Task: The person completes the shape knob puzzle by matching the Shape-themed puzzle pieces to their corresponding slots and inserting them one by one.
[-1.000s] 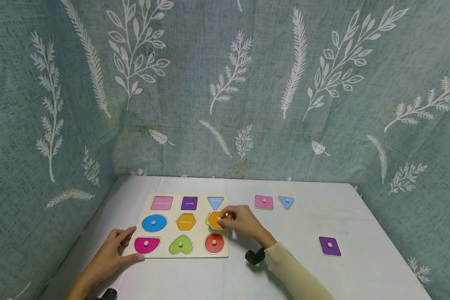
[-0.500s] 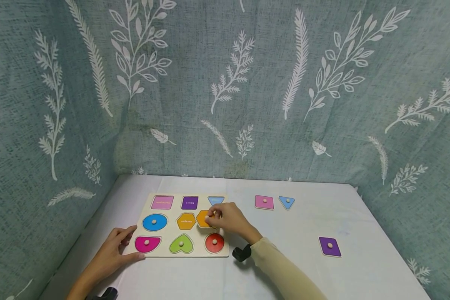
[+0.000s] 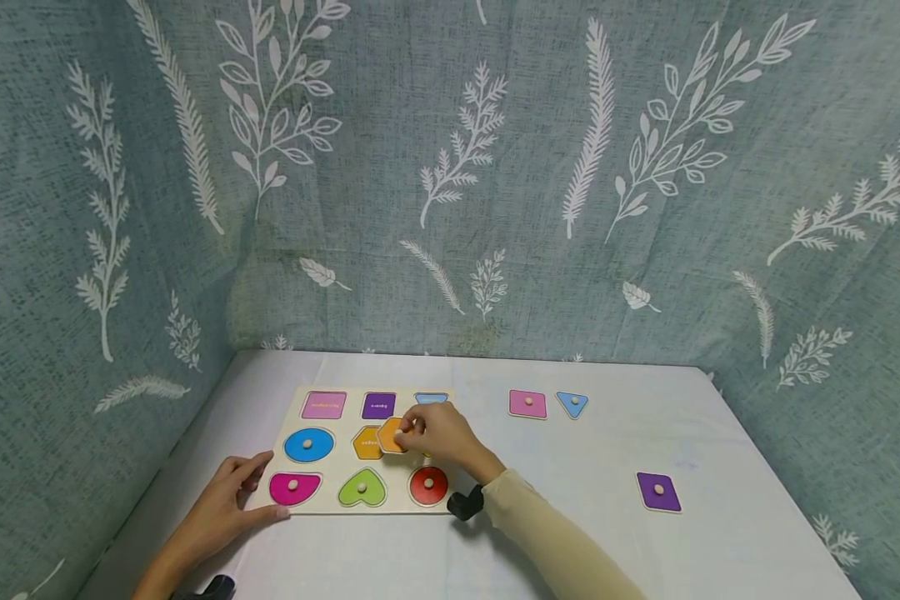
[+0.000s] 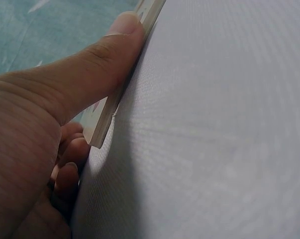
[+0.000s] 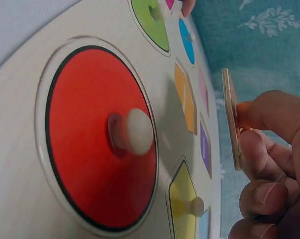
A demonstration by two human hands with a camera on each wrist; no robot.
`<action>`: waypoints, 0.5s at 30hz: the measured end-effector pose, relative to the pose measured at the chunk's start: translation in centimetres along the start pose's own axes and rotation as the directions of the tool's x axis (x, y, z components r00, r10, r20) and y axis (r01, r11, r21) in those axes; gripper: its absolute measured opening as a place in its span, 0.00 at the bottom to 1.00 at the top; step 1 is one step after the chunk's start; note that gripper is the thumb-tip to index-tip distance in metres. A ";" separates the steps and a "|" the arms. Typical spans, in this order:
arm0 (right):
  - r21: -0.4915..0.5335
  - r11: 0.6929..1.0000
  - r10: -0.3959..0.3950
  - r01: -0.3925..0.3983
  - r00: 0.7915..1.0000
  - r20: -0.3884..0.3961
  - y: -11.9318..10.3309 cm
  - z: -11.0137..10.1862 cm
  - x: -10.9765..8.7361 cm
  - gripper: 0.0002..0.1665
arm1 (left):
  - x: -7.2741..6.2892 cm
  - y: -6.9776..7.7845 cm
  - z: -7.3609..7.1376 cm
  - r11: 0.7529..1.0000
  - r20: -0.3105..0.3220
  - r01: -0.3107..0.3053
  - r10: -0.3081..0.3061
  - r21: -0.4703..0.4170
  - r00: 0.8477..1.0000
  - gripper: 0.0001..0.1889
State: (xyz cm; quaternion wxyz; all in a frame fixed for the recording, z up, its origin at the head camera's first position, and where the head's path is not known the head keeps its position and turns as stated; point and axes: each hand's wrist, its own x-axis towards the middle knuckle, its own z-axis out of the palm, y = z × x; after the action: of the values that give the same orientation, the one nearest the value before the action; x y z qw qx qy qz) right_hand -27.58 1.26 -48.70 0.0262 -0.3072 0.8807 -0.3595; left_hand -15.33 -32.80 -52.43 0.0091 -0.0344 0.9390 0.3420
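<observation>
Left hand (image 3: 221, 504) grips the puzzle board (image 3: 397, 497) at its near left corner. Beyond, right hand (image 3: 442, 432) pinches the knob (image 3: 398, 437) of the orange hexagon piece (image 3: 387, 439), clear above the board, partly over the hexagonal recess (image 3: 364, 445). Judged light, stiff; knob is the soundest hold.

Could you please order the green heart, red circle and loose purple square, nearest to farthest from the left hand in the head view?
1. Green heart: front middle of the board.
2. Red circle: front right.
3. Loose purple square: right of the board.
</observation>
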 end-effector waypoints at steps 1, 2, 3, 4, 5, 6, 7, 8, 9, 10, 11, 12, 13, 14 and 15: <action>-0.004 1.000 0.001 -0.001 1.000 -0.002 -0.1 0.0 0.1 0.07 | 0.0 0.1 0.0 1.000 0.000 0.001 -0.001 -0.001 1.000 0.61; -0.010 1.000 0.003 -0.003 1.000 -0.002 -0.3 0.0 0.1 0.08 | 0.1 0.1 -0.1 1.000 0.001 -0.001 0.001 -0.001 1.000 0.61; -0.018 1.000 0.007 -0.007 1.000 -0.002 -0.4 -0.1 0.2 0.08 | 0.2 0.2 -0.1 1.000 0.000 -0.001 0.001 -0.002 1.000 0.61; -0.026 1.000 0.011 -0.011 1.000 -0.004 -0.5 -0.1 0.3 0.08 | 0.3 0.2 -0.1 1.000 -0.001 -0.004 0.004 -0.003 1.000 0.61; -0.036 0.999 0.016 -0.016 1.000 -0.008 -0.6 0.0 0.4 0.08 | 0.3 0.3 -0.2 1.000 -0.006 -0.008 0.008 -0.003 1.000 0.61; -0.044 0.999 0.021 -0.022 1.000 -0.009 -0.7 0.0 0.5 0.08 | 0.4 0.3 -0.2 1.000 -0.009 -0.013 0.013 -0.003 1.000 0.61; -0.048 0.999 0.024 -0.024 1.000 -0.007 -0.8 0.1 0.6 0.08 | 0.4 0.2 -0.3 1.000 -0.012 -0.016 0.016 0.001 1.000 0.61; -0.054 0.998 0.026 -0.026 1.000 -0.002 -0.9 0.3 0.7 0.09 | 0.4 0.2 -0.3 1.000 -0.012 -0.018 0.018 0.006 1.000 0.61; -0.057 0.998 0.027 -0.027 1.000 0.001 -0.9 0.4 0.8 0.09 | 0.4 0.1 -0.4 1.000 -0.012 -0.021 0.021 0.011 1.000 0.60; -0.060 0.998 0.027 -0.026 1.000 0.004 -1.0 0.5 0.8 0.09 | 0.3 0.0 -0.4 1.000 -0.012 -0.023 0.023 0.015 1.000 0.59; -0.061 0.998 0.029 -0.028 1.000 0.008 -1.0 0.7 0.8 0.09 | 0.2 0.0 -0.4 1.000 -0.009 -0.025 0.025 0.019 1.000 0.58; -0.065 0.997 0.033 -0.032 0.999 0.011 -1.0 0.9 0.8 0.09 | 0.1 -0.1 -0.4 0.999 -0.004 -0.026 0.026 0.021 1.000 0.58; -0.071 0.997 0.036 -0.035 0.999 0.014 -1.0 1.0 0.8 0.09 | 0.0 -0.2 -0.3 1.000 0.003 -0.024 0.024 0.020 1.000 0.57; -0.077 0.996 0.041 -0.039 0.999 0.014 -1.0 1.1 0.8 0.09 | -0.1 -0.2 -0.3 1.000 0.006 -0.025 0.025 0.016 1.000 0.57; -0.085 0.996 0.043 -0.042 0.999 0.010 -1.1 1.2 0.8 0.09 | -0.1 -0.2 -0.2 1.000 0.007 -0.024 0.024 0.010 1.000 0.57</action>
State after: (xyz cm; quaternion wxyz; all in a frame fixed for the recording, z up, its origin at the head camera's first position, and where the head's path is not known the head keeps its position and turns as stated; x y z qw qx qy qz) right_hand -27.32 -0.52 -48.73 0.0262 -0.2914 0.9013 -0.3195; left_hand -15.23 -33.07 -52.36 0.0085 -0.0221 0.9411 0.3374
